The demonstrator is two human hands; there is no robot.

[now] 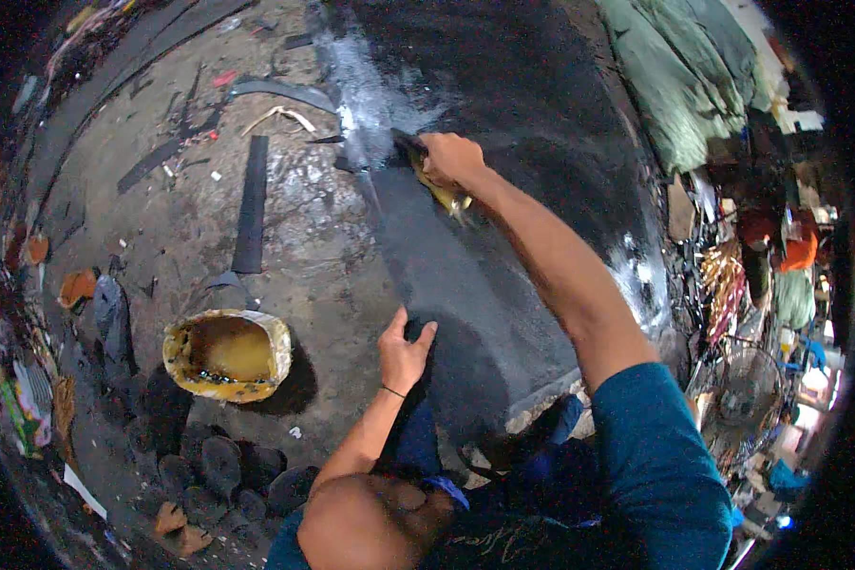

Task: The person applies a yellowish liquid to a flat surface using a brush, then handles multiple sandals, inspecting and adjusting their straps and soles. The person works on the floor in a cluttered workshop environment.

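A large black sheet (446, 247) lies flat on the ground in front of me, with whitish patches along its far left edge. My right hand (454, 161) reaches over its far part, fingers closed round a brush (444, 197). That brush looks yellowish and frayed toward me; something dark juts out beyond the fingers, and I cannot tell whether it belongs to the brush. Thumb and forefinger spread, my left hand (407, 353) is at the sheet's near left edge, holding nothing. To its left stands a cut-open tub (280, 351), crusted yellow, with amber liquid inside.
Black strips (252, 204) and small scraps litter the ground at left. Dark rounded pieces (220, 463) are heaped at lower left. A green cloth or tarp (679, 76) lies at the far right, above mixed clutter and a fan (746, 385).
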